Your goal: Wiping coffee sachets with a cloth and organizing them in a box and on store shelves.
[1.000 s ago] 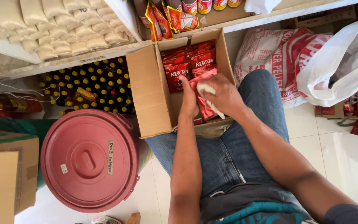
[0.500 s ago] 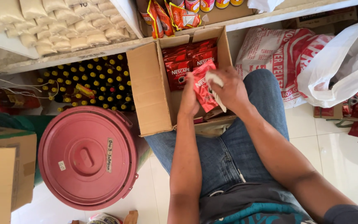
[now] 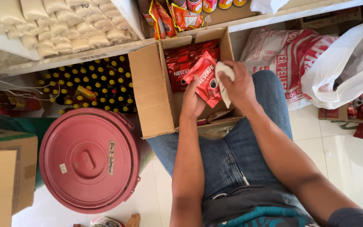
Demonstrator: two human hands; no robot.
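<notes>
Two hands busy over the box [image 3: 152, 90] | left hand [image 3: 193, 103] grips a red sachet [image 3: 204, 80], now lifted clear of the stack since a second ago | right hand [image 3: 238, 84] closed on a white cloth [image 3: 224, 75], pressed at the sachet's 3 o'clock edge | bin [image 3: 90, 159] at 8 o'clock.

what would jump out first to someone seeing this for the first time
The red sachet pack at centre, held by the left hand while the right hand presses a white cloth to it, over an open cardboard box of similar packs. Next, the big round pink lid at lower left, with rows of yellow-capped bottles behind it.
</notes>
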